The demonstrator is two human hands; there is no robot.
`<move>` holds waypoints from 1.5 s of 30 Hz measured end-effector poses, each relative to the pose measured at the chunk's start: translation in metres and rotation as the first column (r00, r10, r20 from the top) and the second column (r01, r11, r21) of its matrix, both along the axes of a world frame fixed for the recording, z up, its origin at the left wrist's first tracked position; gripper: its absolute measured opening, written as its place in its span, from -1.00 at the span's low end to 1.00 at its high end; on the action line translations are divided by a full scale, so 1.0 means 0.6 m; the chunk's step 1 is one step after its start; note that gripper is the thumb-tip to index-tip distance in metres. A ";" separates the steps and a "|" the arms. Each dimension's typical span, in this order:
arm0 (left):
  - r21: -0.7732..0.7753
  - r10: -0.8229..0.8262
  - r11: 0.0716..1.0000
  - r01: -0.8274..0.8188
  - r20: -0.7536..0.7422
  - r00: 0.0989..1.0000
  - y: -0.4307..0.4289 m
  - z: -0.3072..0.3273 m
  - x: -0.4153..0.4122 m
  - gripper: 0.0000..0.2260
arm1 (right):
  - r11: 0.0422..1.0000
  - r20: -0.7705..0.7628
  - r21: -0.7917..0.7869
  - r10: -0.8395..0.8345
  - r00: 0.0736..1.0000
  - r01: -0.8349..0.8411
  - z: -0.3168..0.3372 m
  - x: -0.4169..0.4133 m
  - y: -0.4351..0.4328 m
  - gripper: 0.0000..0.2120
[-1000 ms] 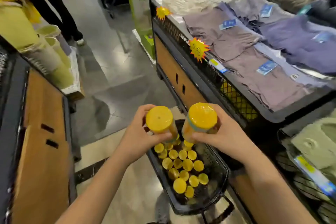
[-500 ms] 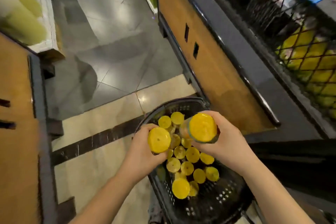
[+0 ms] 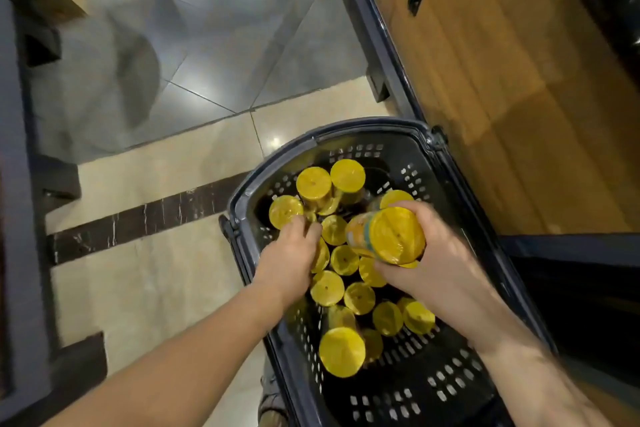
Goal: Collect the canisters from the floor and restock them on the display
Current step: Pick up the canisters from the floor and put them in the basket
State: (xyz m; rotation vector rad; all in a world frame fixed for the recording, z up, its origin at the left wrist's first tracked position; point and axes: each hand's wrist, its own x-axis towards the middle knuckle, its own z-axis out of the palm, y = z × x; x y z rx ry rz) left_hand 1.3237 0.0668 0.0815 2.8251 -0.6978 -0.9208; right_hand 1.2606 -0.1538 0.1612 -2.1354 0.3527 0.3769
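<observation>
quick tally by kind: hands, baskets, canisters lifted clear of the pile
hands: 2, left hand and right hand
basket: 1
lifted canister: 1, gripped by the right hand
total: 4

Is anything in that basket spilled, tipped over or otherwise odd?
Nothing spilled or damaged. The yellow-lidded canisters stand jumbled at uneven heights in the black perforated plastic basket. The right hand grips a tilted canister.

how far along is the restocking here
Done: many canisters sit in the basket. In hand: the right hand grips a raised canister; the left hand reaches among the others. Left: moving the basketful onto the display; its shelf is out of view.
</observation>
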 end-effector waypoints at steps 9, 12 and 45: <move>0.219 -0.205 0.959 0.181 0.095 0.974 -0.004 -0.044 0.004 -0.34 | 0.999 0.034 -0.048 -0.002 0.999 0.003 -0.054 -0.001 0.008 -0.25; 0.255 -0.227 0.945 0.204 0.064 0.972 -0.005 -0.044 0.001 -0.31 | 0.998 0.022 -0.066 0.001 1.000 0.000 -0.068 0.010 0.016 -0.25; -0.218 0.006 0.976 0.025 0.142 0.990 0.061 0.129 0.041 -0.59 | 0.961 -0.237 -0.193 0.151 0.960 -0.199 -0.063 0.104 0.078 -0.49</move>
